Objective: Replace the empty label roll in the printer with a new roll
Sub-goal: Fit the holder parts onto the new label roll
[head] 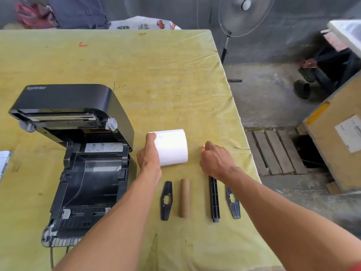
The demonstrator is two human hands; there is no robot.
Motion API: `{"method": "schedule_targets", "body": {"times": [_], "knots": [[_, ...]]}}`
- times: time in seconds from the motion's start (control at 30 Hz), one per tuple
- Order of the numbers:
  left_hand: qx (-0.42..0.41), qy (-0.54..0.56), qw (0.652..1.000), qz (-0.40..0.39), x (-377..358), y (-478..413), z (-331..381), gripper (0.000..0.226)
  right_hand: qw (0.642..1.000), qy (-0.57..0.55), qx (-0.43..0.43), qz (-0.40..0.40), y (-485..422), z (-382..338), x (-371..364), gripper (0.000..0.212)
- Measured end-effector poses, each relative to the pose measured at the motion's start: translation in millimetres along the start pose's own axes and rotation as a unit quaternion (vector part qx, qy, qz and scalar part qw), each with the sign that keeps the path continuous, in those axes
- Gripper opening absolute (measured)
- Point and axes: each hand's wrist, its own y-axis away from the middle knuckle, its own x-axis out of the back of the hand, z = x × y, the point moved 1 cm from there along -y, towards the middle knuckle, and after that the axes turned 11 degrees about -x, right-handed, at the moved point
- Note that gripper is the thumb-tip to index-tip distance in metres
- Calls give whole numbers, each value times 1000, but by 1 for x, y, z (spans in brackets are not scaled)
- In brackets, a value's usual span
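Observation:
A black label printer [82,165] stands at the left of the table with its lid raised and its roll bay bare. Right of it lies a full white label roll [172,147] on its side. My left hand [148,153] grips the roll's left end, thumb over the top. My right hand [214,159] hovers just right of the roll with fingers curled, holding nothing I can see. In front lie the empty brown cardboard core [185,198], a black spindle bar [214,200] and two black roll guides [166,200] [233,204].
The table wears a yellow-green cloth [156,75]; its right edge runs close past my right hand. A paper stack [4,163] shows at the left edge. Beyond the table stand a fan [244,16], a wooden crate [336,145] and a pallet [275,151] on the floor.

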Motion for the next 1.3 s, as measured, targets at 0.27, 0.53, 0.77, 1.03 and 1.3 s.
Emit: {"method": "schedule_targets", "body": {"times": [0.27,0.53,0.77,1.03,1.3], "knots": [[1,10,1000,-9,8,3,9,44,998,-17,-27,-54,13,-1,12,29],[-19,24,998,-61,32,21,19,41,989,-55,-139,-23,45,11,22,26],[-16,48,989,-138,55,45,27,41,975,-96,-198,-21,99,4,18,26],[2,51,978,-203,75,80,25,42,963,-138,-232,-16,146,-18,16,26],[31,64,982,-176,76,90,21,43,965,-128,-224,-44,145,-22,12,23]]}}
